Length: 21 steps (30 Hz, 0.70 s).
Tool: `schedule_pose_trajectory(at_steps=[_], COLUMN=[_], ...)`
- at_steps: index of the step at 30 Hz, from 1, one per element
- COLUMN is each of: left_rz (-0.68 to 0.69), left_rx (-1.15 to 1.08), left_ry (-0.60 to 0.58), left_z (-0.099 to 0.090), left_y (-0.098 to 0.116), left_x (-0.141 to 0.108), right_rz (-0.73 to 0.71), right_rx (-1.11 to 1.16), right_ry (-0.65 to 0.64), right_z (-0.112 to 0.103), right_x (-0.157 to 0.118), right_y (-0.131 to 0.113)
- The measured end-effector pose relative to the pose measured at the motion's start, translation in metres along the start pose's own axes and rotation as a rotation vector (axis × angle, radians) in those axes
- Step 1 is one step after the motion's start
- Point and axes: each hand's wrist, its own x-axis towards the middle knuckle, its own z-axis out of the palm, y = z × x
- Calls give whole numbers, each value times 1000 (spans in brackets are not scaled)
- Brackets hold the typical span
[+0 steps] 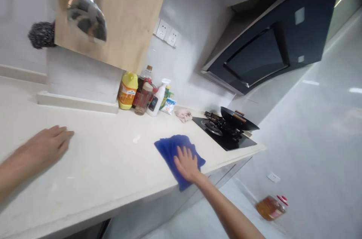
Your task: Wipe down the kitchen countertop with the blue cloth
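A blue cloth (169, 150) lies spread on the white countertop (107, 160), one corner hanging over the front edge. My right hand (187, 163) rests flat on this cloth with its fingers spread, pressing it down rather than gripping it. Over at the left side of the counter is my left hand (49, 146). It is empty, palm down, its fingers stretched out and slightly blurred; whether it touches the surface I cannot tell.
Along the wall stand a yellow jug (128, 92), a white spray bottle (158, 99) and other bottles. A crumpled rag (183, 115) lies near the gas stove (226, 137), which bears a wok (237, 118). A ladle (87, 16) hangs before a wooden board (127, 13). An oil jug (270, 208) is on the floor.
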Motion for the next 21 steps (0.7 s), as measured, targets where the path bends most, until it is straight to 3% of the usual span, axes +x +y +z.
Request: schedule_pose_trajectory(at_steps=[2, 6, 10, 12, 17, 21], left_rz=[38, 206, 324, 267, -25, -114], left_rx=[8, -137, -227, -248, -278, -244], left_ry=[-79, -88, -149, -169, -101, -86], left_z=[-12, -32, -48, -55, -68, -71], left_y=[21, 62, 86, 87, 70, 61], left_x=[-2, -4, -4, -3, 4, 4], right_rz=[-107, -315, -521, -629, -817, -1045], right_rx=[8, 65, 124, 150, 182, 109], right_ry=[9, 33, 56, 51, 2, 12], right_z=[-8, -19, -28, -34, -52, -62], right_x=[-13, -34, -39, -32, -10, -15], right_y=[-36, -102, -159, -188, -268, -328])
